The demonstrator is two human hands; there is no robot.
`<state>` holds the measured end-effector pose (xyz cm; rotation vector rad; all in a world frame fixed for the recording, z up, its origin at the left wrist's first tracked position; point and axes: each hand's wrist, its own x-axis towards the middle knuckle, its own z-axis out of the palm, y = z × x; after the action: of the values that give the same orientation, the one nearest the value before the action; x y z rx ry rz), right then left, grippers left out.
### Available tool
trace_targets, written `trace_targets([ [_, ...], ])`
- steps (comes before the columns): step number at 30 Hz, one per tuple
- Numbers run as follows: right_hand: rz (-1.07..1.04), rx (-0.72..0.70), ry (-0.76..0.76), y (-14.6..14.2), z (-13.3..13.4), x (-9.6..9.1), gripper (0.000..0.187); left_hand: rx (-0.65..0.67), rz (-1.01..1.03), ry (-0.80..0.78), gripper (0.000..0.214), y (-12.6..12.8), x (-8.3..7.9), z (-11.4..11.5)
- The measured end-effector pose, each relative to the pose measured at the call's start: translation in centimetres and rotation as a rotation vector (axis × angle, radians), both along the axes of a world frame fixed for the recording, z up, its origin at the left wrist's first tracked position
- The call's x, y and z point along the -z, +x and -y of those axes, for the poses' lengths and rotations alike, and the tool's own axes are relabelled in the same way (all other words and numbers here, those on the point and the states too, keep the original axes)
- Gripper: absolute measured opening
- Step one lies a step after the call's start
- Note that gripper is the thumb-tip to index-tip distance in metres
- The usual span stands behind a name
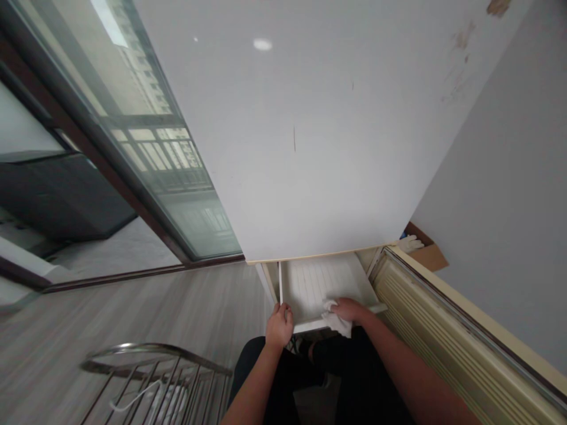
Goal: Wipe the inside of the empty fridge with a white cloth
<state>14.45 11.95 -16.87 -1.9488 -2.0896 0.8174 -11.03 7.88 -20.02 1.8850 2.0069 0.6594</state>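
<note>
A white drawer (319,283) with a ribbed bottom is pulled partway out of the compartment under a large white panel, apparently a fridge. My left hand (279,324) is closed around the drawer's front left corner. Bunched in my right hand (348,310) is a white cloth (339,323), which hangs over the drawer's front edge. The fingers of that hand point left, into the drawer's front part. On the right, the open door (425,313) shows a ribbed, yellowish inner side with a seal along its edge.
The large white panel (310,147) rises in front of me. Beyond the door, a cardboard box (429,257) holds pale gloves (410,243). A round metal rack (155,378) with a white item inside stands at lower left. Sliding glass doors (155,147) line the left side.
</note>
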Motion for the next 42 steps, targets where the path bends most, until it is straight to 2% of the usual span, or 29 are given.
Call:
trace_targets([
  [2, 0.025, -0.027, 0.097, -0.4, 1.5, 1.1, 0.038, 0.004, 0.008, 0.005, 0.027, 0.0, 0.1, 0.0],
  [6, -0.05, -0.053, 0.55, -0.6, 6.2, 4.7, 0.043, 0.009, 0.02, 0.018, 0.027, -0.1, 0.3, -0.1],
  [9, -0.072, -0.141, 0.681, -0.1, 9.5, 6.6, 0.064, 0.014, 0.021, 0.034, 0.025, -0.1, 0.3, 0.0],
  [11, 0.005, -0.153, 0.663, 0.4, 10.8, 6.5, 0.076, 0.016, 0.021, 0.054, 0.022, -0.1, 0.3, 0.0],
  [13, 0.113, -0.104, 0.623, 1.1, 11.2, 5.7, 0.084, 0.015, 0.023, 0.078, 0.02, -0.1, 0.2, 0.2],
  [17, 0.273, 0.037, 0.596, 2.9, 10.1, 4.6, 0.075, 0.005, 0.038, 0.113, 0.018, 0.0, 0.2, 0.4],
  [20, 0.335, 0.097, 0.627, 4.1, 9.2, 5.4, 0.072, -0.007, 0.058, 0.127, 0.016, 0.1, 0.1, 0.4],
  [24, 0.366, 0.14, 0.719, 4.3, 9.3, 6.7, 0.088, -0.017, 0.089, 0.141, 0.016, 0.2, 0.2, 0.7],
  [26, 0.363, 0.149, 0.735, 4.0, 10.0, 7.3, 0.093, -0.023, 0.109, 0.15, 0.022, 0.1, 0.7, 1.5],
  [29, 0.329, 0.149, 0.703, 4.1, 11.5, 9.0, 0.097, -0.066, 0.22, 0.095, 0.04, -0.2, 2.4, 3.8],
  [31, 0.273, 0.132, 0.645, 4.8, 12.2, 11.0, 0.094, -0.081, 0.316, 0.006, 0.048, -0.5, 3.9, 5.6],
  [33, 0.206, 0.131, 0.558, 5.8, 12.6, 13.1, 0.081, -0.059, 0.328, -0.08, 0.052, -0.6, 5.1, 7.1],
  [36, 0.106, 0.16, 0.468, 7.0, 12.5, 15.0, 0.059, -0.065, 0.306, -0.174, 0.048, -0.4, 6.0, 8.3],
  [39, 0.04, 0.171, 0.49, 7.2, 12.2, 15.1, 0.057, -0.078, 0.322, -0.195, 0.037, -0.1, 5.8, 8.2],
  [42, 0.035, 0.158, 0.49, 6.8, 12.2, 14.3, 0.053, -0.078, 0.33, -0.198, 0.037, -0.2, 5.7, 7.8],
])
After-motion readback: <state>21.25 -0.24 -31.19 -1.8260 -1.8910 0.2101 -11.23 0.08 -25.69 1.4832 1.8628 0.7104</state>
